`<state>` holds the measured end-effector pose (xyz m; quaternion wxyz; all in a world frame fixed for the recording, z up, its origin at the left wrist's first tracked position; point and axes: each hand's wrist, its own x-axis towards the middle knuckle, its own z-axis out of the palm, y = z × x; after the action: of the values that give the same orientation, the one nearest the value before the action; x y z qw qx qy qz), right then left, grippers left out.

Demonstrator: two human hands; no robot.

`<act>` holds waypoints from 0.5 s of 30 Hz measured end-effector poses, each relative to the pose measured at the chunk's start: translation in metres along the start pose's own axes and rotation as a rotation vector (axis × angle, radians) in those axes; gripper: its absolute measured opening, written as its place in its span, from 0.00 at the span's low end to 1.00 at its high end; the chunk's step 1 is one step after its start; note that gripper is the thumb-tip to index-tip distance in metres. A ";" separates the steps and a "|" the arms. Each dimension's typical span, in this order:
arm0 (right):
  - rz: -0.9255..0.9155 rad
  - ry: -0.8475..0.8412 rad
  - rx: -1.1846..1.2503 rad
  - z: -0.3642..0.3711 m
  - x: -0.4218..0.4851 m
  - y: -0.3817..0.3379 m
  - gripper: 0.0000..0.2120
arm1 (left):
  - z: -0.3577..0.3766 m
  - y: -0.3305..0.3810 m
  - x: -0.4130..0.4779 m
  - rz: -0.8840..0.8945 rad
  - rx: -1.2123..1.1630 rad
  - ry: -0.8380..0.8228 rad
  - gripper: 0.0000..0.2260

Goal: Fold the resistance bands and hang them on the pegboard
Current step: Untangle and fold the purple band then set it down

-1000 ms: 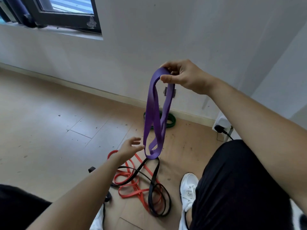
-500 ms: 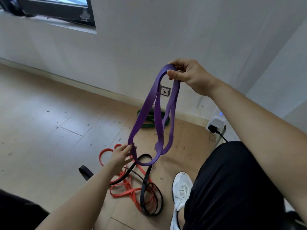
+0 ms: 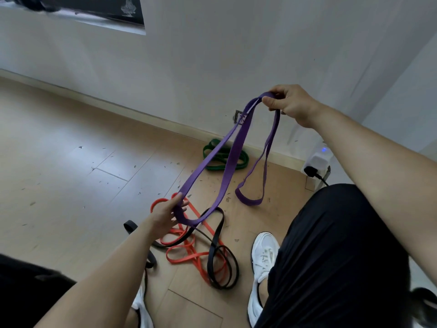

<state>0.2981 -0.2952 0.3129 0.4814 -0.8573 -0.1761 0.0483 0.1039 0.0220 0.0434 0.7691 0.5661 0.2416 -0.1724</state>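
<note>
- Above the wooden floor (image 3: 71,174), our right hand (image 3: 290,105) pinches the top fold of the purple band (image 3: 190,183), thumb and curled fingers clamped on it.
- Lower down, our left hand (image 3: 165,214) grips one hanging loop, thumb pressed over it.
- Another loop dangles free.
- On the floor, an orange band (image 3: 186,256) and a black band (image 3: 214,247) lie tangled; a green band (image 3: 238,165) rests by the wall.

The purple band (image 3: 230,162), orange band (image 3: 197,215), black band (image 3: 212,245) and green band (image 3: 224,167) are flat strips of smooth, rubber-like material with a dull, matt surface. The floor (image 3: 71,150) is pale wood-grain planking with a faint satin sheen, speckled with small dark flecks, and the wall (image 3: 212,55) is matt white paint. The trousers (image 3: 331,256) are soft black cloth, the shoe (image 3: 264,252) white with a matt upper, and the adapter (image 3: 316,162) smooth white plastic.
</note>
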 end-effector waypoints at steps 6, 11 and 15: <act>0.015 0.007 -0.057 -0.003 0.000 0.005 0.09 | 0.002 0.003 -0.007 0.081 0.035 0.053 0.18; 0.041 0.023 -0.051 -0.008 0.001 0.008 0.08 | -0.002 0.006 -0.009 0.123 0.047 0.092 0.26; 0.031 0.010 -0.065 -0.008 0.000 0.010 0.09 | -0.003 0.003 -0.010 0.175 0.112 0.139 0.14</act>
<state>0.3030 -0.3065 0.3083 0.4532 -0.8754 -0.1621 0.0456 0.0971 0.0255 0.0508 0.7297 0.6377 0.2339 -0.0783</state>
